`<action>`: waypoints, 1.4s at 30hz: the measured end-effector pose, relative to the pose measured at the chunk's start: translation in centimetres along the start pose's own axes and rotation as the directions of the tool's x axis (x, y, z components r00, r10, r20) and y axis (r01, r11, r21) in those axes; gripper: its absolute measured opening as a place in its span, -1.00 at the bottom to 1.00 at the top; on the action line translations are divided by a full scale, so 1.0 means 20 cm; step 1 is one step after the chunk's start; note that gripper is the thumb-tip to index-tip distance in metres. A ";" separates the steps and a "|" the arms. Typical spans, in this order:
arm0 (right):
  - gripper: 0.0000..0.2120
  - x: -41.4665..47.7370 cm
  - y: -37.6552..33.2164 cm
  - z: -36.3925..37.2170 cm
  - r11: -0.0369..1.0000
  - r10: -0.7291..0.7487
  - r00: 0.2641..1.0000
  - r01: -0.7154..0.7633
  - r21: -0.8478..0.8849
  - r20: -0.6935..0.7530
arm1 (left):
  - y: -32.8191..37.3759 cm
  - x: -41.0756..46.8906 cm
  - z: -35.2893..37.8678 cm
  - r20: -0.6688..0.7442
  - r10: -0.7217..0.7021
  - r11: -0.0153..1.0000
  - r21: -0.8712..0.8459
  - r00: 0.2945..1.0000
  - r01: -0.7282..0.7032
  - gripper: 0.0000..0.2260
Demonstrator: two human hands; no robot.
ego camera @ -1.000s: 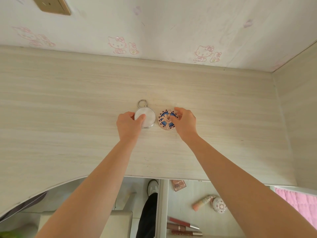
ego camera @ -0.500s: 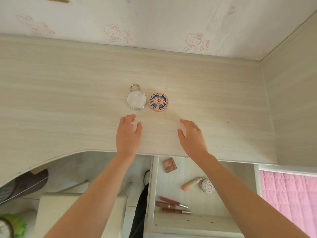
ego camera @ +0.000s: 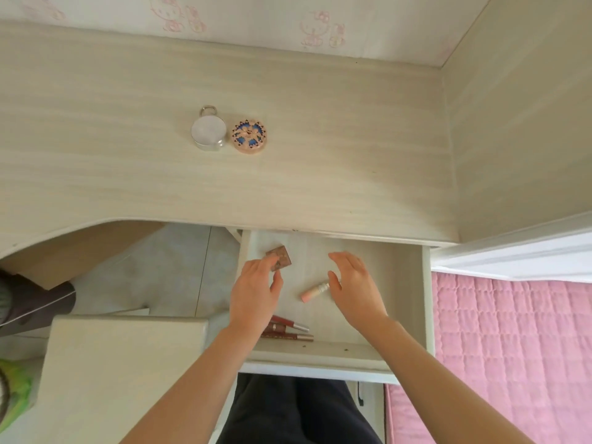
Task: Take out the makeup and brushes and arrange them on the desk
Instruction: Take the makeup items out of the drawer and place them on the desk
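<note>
- While the white jar [ego camera: 208,133] and the patterned compact [ego camera: 249,137] sit just beside each other on the tabletop [ego camera: 320,161], the rest of the makeup lies in the open drawer [ego camera: 427,299] below its front edge.
- Inside are a brown palette [ego camera: 282,256] at the back left, a pink tube [ego camera: 315,291] in the middle, and lip glosses [ego camera: 293,330] at the front, partly under the left wrist.
- The left hand [ego camera: 256,290] hovers there, fingers loose and empty, tips at the palette; contact unclear.
- The right hand [ego camera: 355,286] is likewise relaxed and empty, thumb beside the tube.
- A pink bed [ego camera: 512,347] lies to the right.
</note>
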State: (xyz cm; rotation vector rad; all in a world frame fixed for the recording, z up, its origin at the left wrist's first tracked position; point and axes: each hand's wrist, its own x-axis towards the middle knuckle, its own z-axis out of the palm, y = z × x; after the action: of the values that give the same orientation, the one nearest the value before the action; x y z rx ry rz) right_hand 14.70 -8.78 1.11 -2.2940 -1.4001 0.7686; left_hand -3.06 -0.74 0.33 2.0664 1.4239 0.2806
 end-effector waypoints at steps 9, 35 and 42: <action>-0.64 -0.11 0.34 0.20 0.954 0.299 0.939 -0.298 -0.034 0.169 | -0.10 -0.02 0.33 0.235 -0.090 0.983 0.178 0.968 0.048 -0.65; -0.52 0.03 0.46 0.51 0.818 0.555 0.815 -0.571 0.072 0.168 | -0.24 0.38 0.58 0.220 -0.139 0.942 0.330 0.966 0.061 -0.63; -0.54 -0.03 0.46 0.50 0.797 0.543 0.815 -0.576 0.182 0.202 | -0.25 0.29 0.54 0.243 -0.160 0.987 0.037 0.957 0.156 -0.69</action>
State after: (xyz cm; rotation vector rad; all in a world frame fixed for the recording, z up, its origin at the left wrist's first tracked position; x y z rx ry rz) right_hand 14.94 -13.38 -11.68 -2.5109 -0.5971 1.2157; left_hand 0.67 1.85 -12.18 1.9106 1.4313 -0.0529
